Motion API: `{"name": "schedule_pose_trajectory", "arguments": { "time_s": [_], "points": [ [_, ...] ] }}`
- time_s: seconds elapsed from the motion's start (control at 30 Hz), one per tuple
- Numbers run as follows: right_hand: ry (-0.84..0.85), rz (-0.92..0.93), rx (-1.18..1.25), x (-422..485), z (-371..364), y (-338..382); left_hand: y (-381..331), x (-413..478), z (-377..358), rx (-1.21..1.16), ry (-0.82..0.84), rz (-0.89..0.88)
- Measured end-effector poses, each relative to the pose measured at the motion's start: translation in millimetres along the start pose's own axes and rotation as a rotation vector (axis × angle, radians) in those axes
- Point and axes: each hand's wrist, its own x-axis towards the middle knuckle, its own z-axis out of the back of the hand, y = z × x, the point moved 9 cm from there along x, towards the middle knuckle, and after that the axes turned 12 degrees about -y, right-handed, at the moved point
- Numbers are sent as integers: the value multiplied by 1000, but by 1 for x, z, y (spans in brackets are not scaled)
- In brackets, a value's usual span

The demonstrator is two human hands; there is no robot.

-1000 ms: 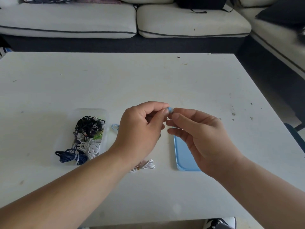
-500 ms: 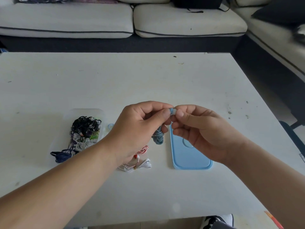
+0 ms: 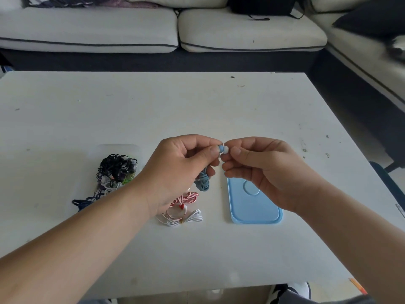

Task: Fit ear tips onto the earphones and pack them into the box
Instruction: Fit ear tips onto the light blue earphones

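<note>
Clear plastic heads my list: a shallow box [image 3: 118, 147] lying well to the left of the light-blue lid [image 3: 254, 207], both on the white table [image 3: 197, 106]. In it I count a tangle of black earphones [image 3: 117, 165] with white and green cables under it. A navy cable [image 3: 84, 202] trails over the box's near edge, on the side away from the lid.

Next is the left hand [image 3: 175, 172], raised above the table left of the lid's far end. Its thumb and forefinger are curled and pinch a blue earphone [image 3: 219, 148] by the bud, and the remaining fingers are folded in. The earphone's coiled blue cable [image 3: 202, 181] hangs below that hand, just left of the lid's far corner. I cannot tell whether it touches the table.

Under the left wrist, left of the lid near its mid length, lie red-and-white striped earphones [image 3: 186, 198]. Touching them on the near side, level with the lid's near end, is a bundle of white earphones [image 3: 186, 218], tied at the middle.

A white ear tip [image 3: 225, 149] meets the blue bud above the lid's far left corner. I cannot tell how far it is seated. The right hand [image 3: 267, 172] pinches it between thumb and forefinger, with the other fingers curled beneath. That hand hovers over the lid's far half and hides part of it.

The lid itself lies flat, with a round mark moulded near its far end. Beyond it stands a pale sofa [image 3: 109, 29].
</note>
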Motion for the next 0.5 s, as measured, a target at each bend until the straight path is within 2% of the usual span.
{"name": "schedule_pose_trajectory", "arguments": {
  "time_s": [0.17, 0.3, 0.5],
  "points": [
    [-27, 67, -44, -1, -13, 4, -1, -4, 10, -9, -16, 3],
    [-37, 239, -163, -3, -25, 16, 3, -4, 18, -62, -7, 97],
    [-130, 547, -594, -7, -51, 25, 13, -5, 40, -136, -53, 276]
  ]
}}
